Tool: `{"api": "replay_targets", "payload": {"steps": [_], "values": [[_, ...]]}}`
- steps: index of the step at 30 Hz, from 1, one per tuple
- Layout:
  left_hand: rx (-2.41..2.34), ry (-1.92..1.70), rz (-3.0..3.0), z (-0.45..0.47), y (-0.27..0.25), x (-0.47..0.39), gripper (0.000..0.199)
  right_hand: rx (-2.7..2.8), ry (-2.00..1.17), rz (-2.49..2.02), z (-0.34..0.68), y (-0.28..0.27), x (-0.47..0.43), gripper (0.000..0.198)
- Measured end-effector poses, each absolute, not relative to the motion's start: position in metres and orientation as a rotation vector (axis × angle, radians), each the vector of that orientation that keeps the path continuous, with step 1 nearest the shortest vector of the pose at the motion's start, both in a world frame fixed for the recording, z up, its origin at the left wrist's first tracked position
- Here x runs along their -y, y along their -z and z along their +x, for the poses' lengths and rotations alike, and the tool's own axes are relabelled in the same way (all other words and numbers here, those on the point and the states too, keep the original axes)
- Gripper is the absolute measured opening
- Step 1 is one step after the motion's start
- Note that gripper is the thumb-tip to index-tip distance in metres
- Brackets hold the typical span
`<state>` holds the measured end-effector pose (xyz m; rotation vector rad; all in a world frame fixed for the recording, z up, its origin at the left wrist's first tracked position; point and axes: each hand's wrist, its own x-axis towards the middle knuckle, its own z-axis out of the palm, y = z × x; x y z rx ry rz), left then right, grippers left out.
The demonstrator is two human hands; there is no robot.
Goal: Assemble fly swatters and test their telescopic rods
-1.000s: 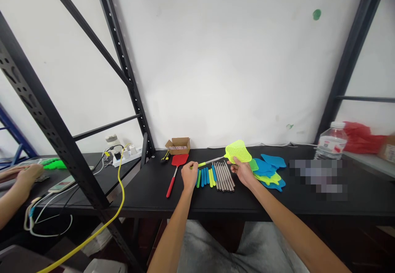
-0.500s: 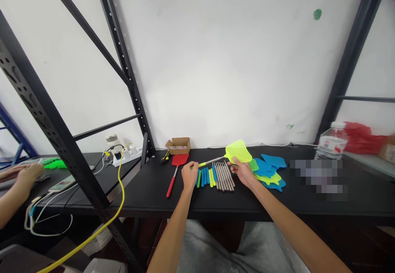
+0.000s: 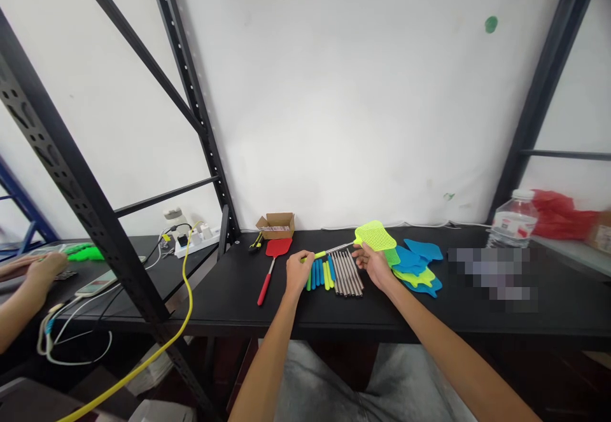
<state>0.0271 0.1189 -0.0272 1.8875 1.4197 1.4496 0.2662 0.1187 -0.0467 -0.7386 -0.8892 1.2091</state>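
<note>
A yellow-green fly swatter, its perforated head [image 3: 375, 236] at the right and a metal shaft [image 3: 340, 247] running left, is held across the table in both hands. My left hand [image 3: 299, 270] is closed around its yellow-green handle [image 3: 319, 255]. At the neck and lower edge of the head, my right hand [image 3: 375, 267] has its thumb and fingers bent around it. Below lie several blue, green and yellow handle grips [image 3: 321, 273] in a row, beside several metal rods [image 3: 347, 274]. Blue and yellow-green swatter heads [image 3: 410, 260] are piled right of my right hand.
A red fly swatter [image 3: 279, 246] lies at the left near a small cardboard box [image 3: 277, 225]. A plastic bottle [image 3: 513, 219] stands at the right by a blurred patch. A yellow cable [image 3: 189, 288] hangs past the rack post. Another person's hands [image 3: 45, 269] are at far left.
The fly swatter has shifted slightly to the right, its head sitting a little lower. My left hand has moved slightly right with the handle; my right hand has stayed nearly in place.
</note>
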Motion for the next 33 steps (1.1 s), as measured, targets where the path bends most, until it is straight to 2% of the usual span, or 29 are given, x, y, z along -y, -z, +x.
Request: {"api": "replay_targets", "payload": {"steps": [8, 13, 22, 33], "values": [[-1.404, -1.486, 1.916, 0.027, 0.028, -0.119, 0.036, 0.724, -1.215, -0.706, 0.264, 0.042, -0.118, 0.03], [-1.218, -1.506, 1.894, 0.029, 0.025, -0.117, 0.027, 0.706, -1.213, -0.678, 0.265, 0.042, -0.118, 0.035], [-1.134, -1.445, 1.897, 0.029, 0.027, -0.12, 0.026, 0.745, -1.193, -0.7, 0.265, 0.042, -0.116, 0.028], [-1.2, -1.404, 1.956, 0.027, 0.028, -0.119, 0.037, 0.784, -1.203, -0.717, 0.264, 0.036, -0.111, 0.04]]}}
